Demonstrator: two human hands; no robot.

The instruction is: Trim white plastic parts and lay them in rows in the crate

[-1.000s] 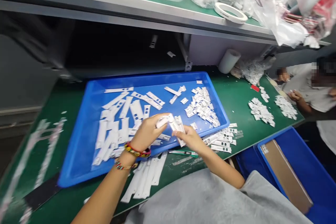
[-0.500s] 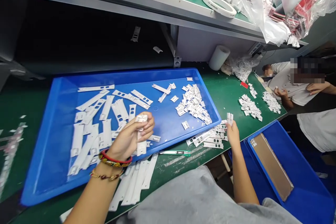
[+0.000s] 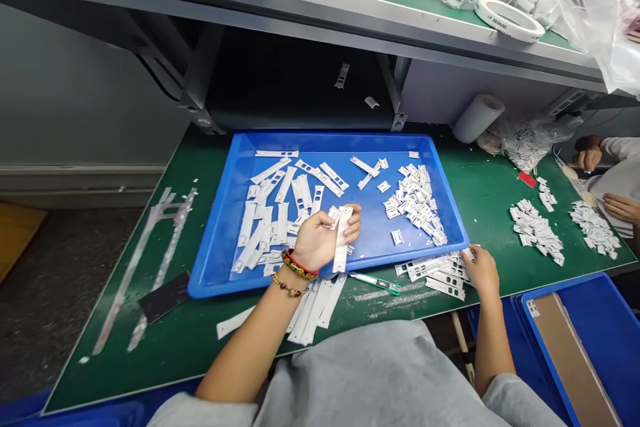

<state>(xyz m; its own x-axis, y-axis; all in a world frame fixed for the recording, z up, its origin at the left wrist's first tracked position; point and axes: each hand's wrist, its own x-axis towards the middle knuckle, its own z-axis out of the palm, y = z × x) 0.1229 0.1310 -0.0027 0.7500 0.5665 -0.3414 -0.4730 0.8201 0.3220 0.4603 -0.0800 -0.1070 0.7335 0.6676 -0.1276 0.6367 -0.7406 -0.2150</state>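
Observation:
My left hand [image 3: 325, 237] is over the front part of the blue tray [image 3: 215, 247], its fingers closed around a white strip [image 3: 343, 240] that stands nearly upright. Another white piece shows beside the strip, partly covered by my palm. At the tray's front right corner, my right hand [image 3: 484, 272] pinches a small white piece [image 3: 470, 255], mostly hidden by the fingers. Just left of that hand lies a pile of slotted white strips [image 3: 445, 280]. Inside the tray are loose white strips [image 3: 283, 223] on the left and a heap of small white pieces [image 3: 415, 197] on the right.
Plain white strips [image 3: 315, 313] and a green cutter [image 3: 377, 282] lie before the tray. Small-piece heaps [image 3: 537, 230] sit to the right, near a co-worker's hands [image 3: 620, 207]. A shelf [image 3: 300, 13] overhangs the bench. More blue trays [image 3: 613, 327] stand below at right.
The view has swung left, so things appear farther right. My right hand has lowered its white piece to the pile of slotted strips. My left hand still grips the white strip.

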